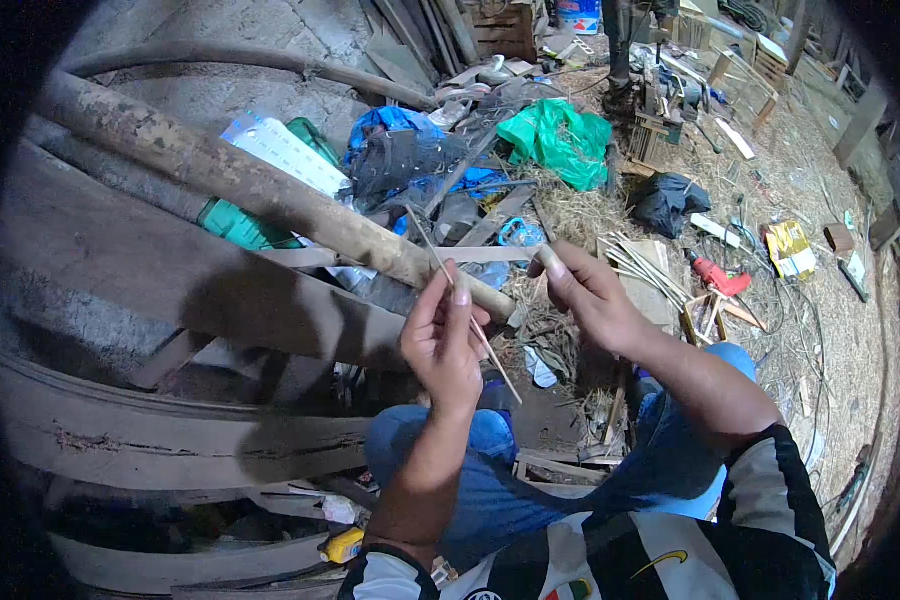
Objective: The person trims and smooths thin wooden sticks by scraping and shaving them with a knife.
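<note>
My left hand (442,345) is closed in a pinch around a thin wooden stick (503,372), which slants from upper left to lower right past the fingers. To its right, my right hand (588,297) is raised at about the same height with thumb and fingers pressed together. Something small and pale may be between those fingertips, but I cannot make out what it is. The right hand is apart from the stick. Both hands are above my knees, in front of a round wooden pole (220,170).
Wide wooden planks (190,430) run along the left. On the straw-covered ground to the right lie a red power drill (718,275), a bundle of thin sticks (652,272), a yellow packet (790,249) and a black plastic bag (667,204). A green plastic bag (560,140) lies farther back among scraps.
</note>
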Demonstrator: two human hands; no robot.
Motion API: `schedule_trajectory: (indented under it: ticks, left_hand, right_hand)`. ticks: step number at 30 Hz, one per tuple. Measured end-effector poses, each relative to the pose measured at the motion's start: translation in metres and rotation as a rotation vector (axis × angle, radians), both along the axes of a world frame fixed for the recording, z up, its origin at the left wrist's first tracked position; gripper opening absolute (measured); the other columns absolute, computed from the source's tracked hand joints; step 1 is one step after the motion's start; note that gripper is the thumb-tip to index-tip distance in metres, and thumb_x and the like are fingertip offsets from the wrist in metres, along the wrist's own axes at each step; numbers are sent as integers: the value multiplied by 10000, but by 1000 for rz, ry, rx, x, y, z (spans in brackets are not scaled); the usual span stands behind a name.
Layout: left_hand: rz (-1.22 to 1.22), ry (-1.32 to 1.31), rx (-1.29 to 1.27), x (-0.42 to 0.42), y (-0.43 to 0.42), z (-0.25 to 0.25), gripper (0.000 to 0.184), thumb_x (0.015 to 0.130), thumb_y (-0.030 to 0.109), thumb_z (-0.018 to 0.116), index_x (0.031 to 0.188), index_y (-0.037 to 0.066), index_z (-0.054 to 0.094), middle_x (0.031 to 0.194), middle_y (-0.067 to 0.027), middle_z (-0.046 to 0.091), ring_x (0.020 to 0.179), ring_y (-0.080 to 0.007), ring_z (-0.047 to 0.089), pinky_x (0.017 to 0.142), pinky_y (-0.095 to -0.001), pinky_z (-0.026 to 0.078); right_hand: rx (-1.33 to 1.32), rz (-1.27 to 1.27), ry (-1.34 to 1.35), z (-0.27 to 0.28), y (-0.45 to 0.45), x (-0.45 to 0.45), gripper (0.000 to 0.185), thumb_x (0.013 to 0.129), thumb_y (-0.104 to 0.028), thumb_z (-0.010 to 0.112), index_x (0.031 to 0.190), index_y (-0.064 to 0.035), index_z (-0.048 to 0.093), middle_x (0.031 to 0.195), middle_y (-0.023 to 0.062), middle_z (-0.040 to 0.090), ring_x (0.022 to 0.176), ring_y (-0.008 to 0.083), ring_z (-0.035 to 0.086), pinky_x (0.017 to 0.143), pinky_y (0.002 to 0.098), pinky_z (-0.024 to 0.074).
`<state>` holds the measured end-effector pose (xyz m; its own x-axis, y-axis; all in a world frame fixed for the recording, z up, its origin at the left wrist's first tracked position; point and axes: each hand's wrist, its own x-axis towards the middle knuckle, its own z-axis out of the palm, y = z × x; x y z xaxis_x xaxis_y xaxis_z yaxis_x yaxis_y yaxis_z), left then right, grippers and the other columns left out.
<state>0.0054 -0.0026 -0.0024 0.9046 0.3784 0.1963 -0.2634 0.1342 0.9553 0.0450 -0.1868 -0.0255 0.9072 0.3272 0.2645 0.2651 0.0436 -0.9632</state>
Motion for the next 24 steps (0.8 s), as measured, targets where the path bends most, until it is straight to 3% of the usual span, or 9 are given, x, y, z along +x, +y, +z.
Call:
schedule_trajectory:
  ticks: [2, 4, 5, 9, 12, 24]
  left_hand:
    - [-90, -14, 89, -5, -4, 3, 311, 958, 128, 652, 1234, -17, 647, 643, -12, 603, 440, -49, 474, 398, -205, 363]
    - [-99, -16, 43, -8, -9, -3, 295, 971, 119, 632, 1226, -28, 645, 626, -17, 585, 424, -53, 451, 389, -211, 352]
    - [-144, -13, 39, -10, -8, -7, 298, 979, 123, 622, 1247, -7, 640, 637, -13, 599, 456, -42, 475, 409, -199, 349]
    - [-255, 8, 28, -16, -14, -7, 273, 1003, 132, 593, 1242, 10, 646, 614, 4, 572, 472, -32, 472, 417, -197, 346]
    - [-260, 24, 42, -19, -19, -8, 254, 1013, 135, 578, 1211, -4, 655, 589, 17, 532, 458, -34, 444, 410, -202, 336]
    - [-303, 43, 122, -24, -15, -3, 240, 998, 119, 594, 1164, -28, 687, 638, 15, 579, 477, -30, 455, 438, -196, 337]
  right_hand:
    - [-88, -41, -43, 13, -8, -2, 309, 1061, -304, 483, 1043, -18, 598, 714, 9, 503, 636, 90, 456, 586, 291, 388]
    - [-285, -132, -319, 23, -11, -2, 216, 989, -237, 584, 1044, -29, 599, 812, 161, 611, 759, 326, 653, 684, 418, 496]
    - [-306, -147, -407, 24, -12, 0, 196, 941, -217, 627, 1024, -41, 607, 831, 174, 641, 787, 389, 649, 672, 444, 500]
    - [-454, -202, -593, 30, -17, -4, 207, 923, -262, 641, 976, -63, 620, 797, 140, 643, 747, 359, 654, 646, 454, 502]
    - [-521, -211, -611, 29, -17, -3, 215, 925, -283, 638, 968, -72, 624, 787, 131, 640, 726, 347, 649, 624, 449, 497]
    - [-616, -302, -711, 29, -26, 5, 189, 910, -307, 639, 926, -119, 651, 755, 83, 624, 664, 313, 641, 531, 439, 483]
